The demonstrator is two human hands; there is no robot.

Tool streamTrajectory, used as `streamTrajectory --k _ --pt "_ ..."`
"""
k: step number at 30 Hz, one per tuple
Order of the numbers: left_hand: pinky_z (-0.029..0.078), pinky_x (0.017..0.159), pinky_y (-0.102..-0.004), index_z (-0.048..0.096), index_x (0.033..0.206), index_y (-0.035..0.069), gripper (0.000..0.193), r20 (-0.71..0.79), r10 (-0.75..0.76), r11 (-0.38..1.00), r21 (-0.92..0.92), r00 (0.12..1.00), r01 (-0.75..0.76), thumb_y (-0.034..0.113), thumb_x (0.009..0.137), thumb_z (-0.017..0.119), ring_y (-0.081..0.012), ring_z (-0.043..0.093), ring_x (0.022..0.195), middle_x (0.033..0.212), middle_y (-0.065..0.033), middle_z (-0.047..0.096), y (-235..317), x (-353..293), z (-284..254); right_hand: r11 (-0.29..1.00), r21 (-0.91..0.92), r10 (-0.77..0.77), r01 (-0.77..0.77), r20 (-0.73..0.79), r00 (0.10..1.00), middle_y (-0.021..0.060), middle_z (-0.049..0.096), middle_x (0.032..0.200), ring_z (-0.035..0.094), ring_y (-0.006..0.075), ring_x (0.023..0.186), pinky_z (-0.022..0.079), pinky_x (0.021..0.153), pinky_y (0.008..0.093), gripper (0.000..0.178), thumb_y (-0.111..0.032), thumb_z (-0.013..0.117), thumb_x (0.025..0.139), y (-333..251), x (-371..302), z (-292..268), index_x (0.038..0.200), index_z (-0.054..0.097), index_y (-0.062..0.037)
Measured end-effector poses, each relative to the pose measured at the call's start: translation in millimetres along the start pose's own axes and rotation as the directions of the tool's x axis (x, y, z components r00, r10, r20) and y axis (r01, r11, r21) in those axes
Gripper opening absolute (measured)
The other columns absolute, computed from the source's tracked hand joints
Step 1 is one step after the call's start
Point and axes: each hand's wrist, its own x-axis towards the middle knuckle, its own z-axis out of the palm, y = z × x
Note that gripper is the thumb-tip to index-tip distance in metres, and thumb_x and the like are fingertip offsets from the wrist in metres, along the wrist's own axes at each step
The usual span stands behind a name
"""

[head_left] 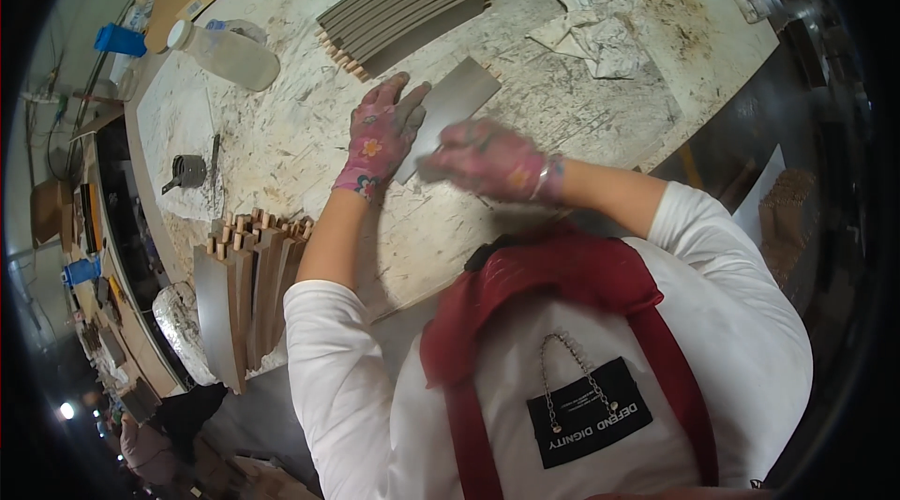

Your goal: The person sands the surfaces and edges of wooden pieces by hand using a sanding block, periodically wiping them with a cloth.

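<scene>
A flat grey panel point(452, 104) lies slantwise on the worktable, with small wooden dowels showing at its far end. My left hand point(380, 130), in a pink floral glove with grey fingers, lies along the panel's left edge, fingers stretched out and thumb apart, touching it. Over the near part of the panel is my right hand point(492, 158), gloved alike and blurred by motion. Its fingers are curled closed; whatever they may hold is hidden. Just beyond the panel sits a row of similar grey panels point(403, 13) standing on edge, dowels protruding at their left ends.
More dowelled panels point(225, 313) stand upright at the table's near left edge. A capped plastic bottle point(225, 55) lies at the left, above a dark round cup-like object point(189, 170). Crumpled white paper point(591, 36) lies far right on the stained table point(600, 134).
</scene>
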Motion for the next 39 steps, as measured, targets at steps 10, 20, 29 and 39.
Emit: streamTrajectory --k 10,20,29,39 --pt "0.053 0.097 -0.043 0.07 0.129 0.021 0.038 0.085 -0.08 0.996 -0.028 0.993 0.083 0.024 0.091 0.07 -0.0318 0.06 0.117 0.136 -0.0091 0.06 -7.2 1.7 5.9 0.923 -0.004 0.382 -0.385 -0.109 0.918 0.0064 0.064 0.091 0.065 0.0257 0.084 0.056 0.076 0.0392 0.026 -0.018 0.06 0.093 56.6 -33.9 -12.5 0.113 0.074 -0.0249" --pt "0.029 0.116 -0.0588 0.053 0.143 0.01 0.066 -0.018 -0.026 0.988 0.151 1.0 0.028 0.049 0.091 0.064 -0.0375 0.041 0.14 0.148 -0.0188 0.047 94.9 -18.3 53.9 0.934 0.269 0.287 -0.234 -0.176 0.942 0.0117 0.061 0.113 0.065 0.0319 0.104 0.054 0.089 0.0391 0.035 -0.021 0.07 0.092 58.5 -21.5 -66.5 0.126 0.066 -0.0142" --pt "0.032 0.119 -0.045 0.041 0.152 0.012 0.069 0.497 -0.402 0.882 -0.017 0.769 0.471 0.056 0.099 0.048 -0.0287 0.039 0.144 0.158 -0.0125 0.039 121.4 -24.8 64.6 0.97 -0.031 -0.199 0.242 0.473 0.858 0.011 0.058 0.115 0.063 0.0317 0.103 0.054 0.084 0.0436 0.03 -0.021 0.069 0.083 6.6 99.6 1.4 0.113 0.065 -0.0196" --pt "0.029 0.118 -0.0557 0.058 0.138 0.008 0.066 -0.074 -0.289 0.949 0.106 0.955 0.295 0.047 0.087 0.069 -0.0365 0.043 0.138 0.144 -0.0173 0.053 85.4 -25.2 50.2 0.675 0.685 0.406 -0.274 -0.035 0.913 0.0133 0.062 0.126 0.061 0.0297 0.117 0.048 0.104 0.0382 0.045 -0.034 0.072 0.091 52.0 71.3 6.4 0.129 0.066 -0.0109"
